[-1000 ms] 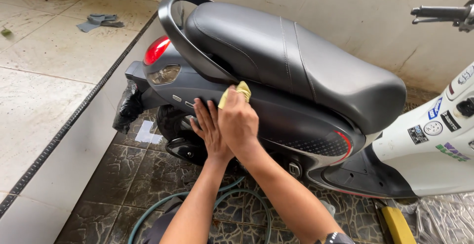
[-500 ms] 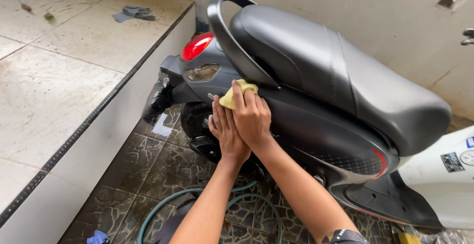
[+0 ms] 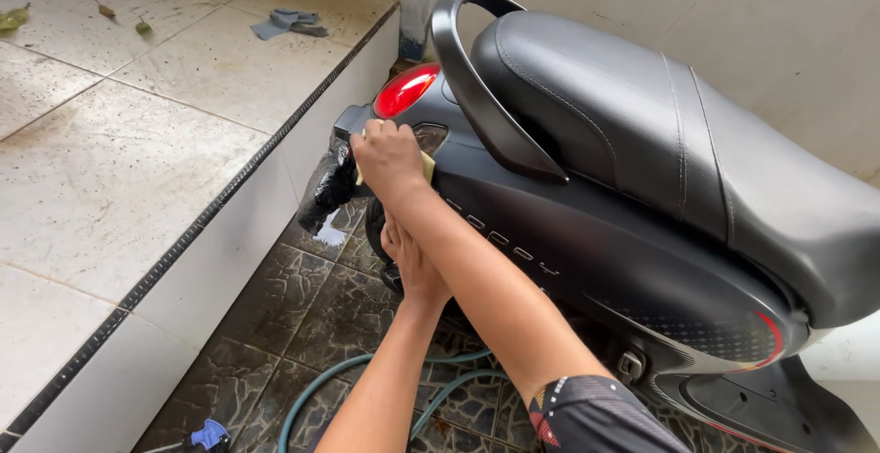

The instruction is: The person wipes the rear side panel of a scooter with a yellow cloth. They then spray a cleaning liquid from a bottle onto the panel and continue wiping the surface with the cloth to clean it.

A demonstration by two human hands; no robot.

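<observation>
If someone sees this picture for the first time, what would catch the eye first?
Probably the black scooter filling the right side, with its bright red tail light at the rear. Next, the right hand pressing a yellow cloth on the body just below that light, while the left hand rests lower on the side panel. A green hose lies on the dark floor tiles beneath.

The right hand point(image 3: 390, 155) presses a yellow cloth point(image 3: 426, 167) on the dark side panel point(image 3: 587, 260) of a scooter, just under the red tail light point(image 3: 403, 91). The left hand point(image 3: 414, 260) lies flat on the same panel, lower, partly behind the right forearm. A green hose point(image 3: 316, 398) lies on the dark wet tiles point(image 3: 302, 297) below. Grey rags point(image 3: 289, 22) rest on the raised pale floor point(image 3: 137, 141).
</observation>
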